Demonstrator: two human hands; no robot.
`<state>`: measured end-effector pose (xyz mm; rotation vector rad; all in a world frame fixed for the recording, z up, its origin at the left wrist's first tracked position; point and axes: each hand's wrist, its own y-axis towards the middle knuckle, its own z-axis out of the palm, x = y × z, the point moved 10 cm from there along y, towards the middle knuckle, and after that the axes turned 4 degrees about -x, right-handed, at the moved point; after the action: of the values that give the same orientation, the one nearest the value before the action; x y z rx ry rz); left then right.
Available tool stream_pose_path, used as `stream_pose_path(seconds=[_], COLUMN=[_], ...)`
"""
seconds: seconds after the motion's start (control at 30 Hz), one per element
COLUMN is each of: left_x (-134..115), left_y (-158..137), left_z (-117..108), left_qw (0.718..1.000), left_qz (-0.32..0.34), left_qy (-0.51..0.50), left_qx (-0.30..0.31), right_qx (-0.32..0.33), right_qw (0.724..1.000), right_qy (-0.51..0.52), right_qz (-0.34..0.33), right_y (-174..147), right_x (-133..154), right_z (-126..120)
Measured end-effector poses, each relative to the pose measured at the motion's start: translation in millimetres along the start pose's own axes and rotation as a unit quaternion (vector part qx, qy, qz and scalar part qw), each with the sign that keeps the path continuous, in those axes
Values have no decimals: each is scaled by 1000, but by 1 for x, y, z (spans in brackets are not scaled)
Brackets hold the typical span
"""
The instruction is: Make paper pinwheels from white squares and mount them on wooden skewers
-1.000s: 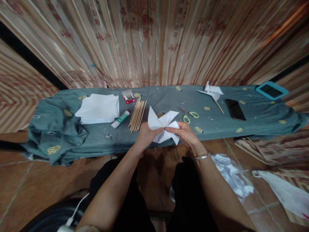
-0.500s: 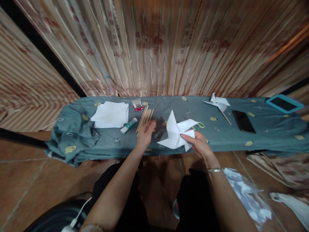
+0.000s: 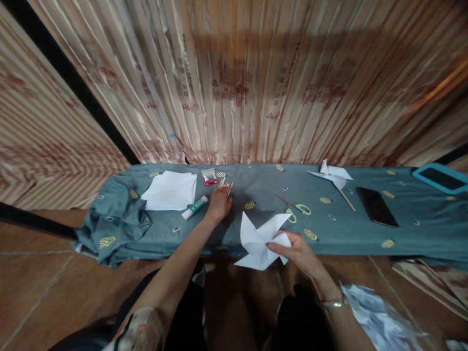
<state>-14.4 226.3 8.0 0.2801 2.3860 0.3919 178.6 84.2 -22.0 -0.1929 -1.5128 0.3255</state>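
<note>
My right hand (image 3: 296,249) pinches a white paper pinwheel (image 3: 260,241) near its centre, over the front edge of the cloth-covered bench. My left hand (image 3: 220,204) is down on the bundle of thin wooden sticks (image 3: 225,185), fingers curled in around them. It covers most of the bundle, with only the far ends showing; how many sticks it grips is hidden. Left of that hand lie a green and white glue stick (image 3: 194,207) and a small open red box (image 3: 209,177) of small metal pieces. Green-handled scissors (image 3: 294,208) rest open beyond the pinwheel.
White paper sheets (image 3: 171,191) are stacked on the left of the bench (image 3: 252,186). To the right lie a finished pinwheel on a stick (image 3: 333,176), a black phone (image 3: 377,207) and a blue-framed tablet (image 3: 444,178). A plastic bag of paper (image 3: 380,312) sits on the floor.
My left hand has moved onto the wooden sticks and its fingers have curled in among them. The pinwheel in my right hand has come lower and closer, uncovering the scissors. The view has tilted up.
</note>
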Motion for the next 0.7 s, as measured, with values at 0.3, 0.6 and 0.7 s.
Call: stream_pose_path(seconds=[0.3, 0.6, 0.7], left_x=[22, -15, -34], left_y=[24, -15, -51], left_z=[14, -6, -8], left_qw=[997, 947, 827], left_qz=[-42, -123, -222], left_qy=[-70, -296, -515], left_qx=[11, 0, 39], right_qx=[25, -1, -8], right_qw=[1000, 993, 986], right_qy=[-8, -78, -109], right_qz=[1, -90, -123], right_y=[-7, -23, -36], right_x=[1, 31, 48], right_z=[1, 15, 28])
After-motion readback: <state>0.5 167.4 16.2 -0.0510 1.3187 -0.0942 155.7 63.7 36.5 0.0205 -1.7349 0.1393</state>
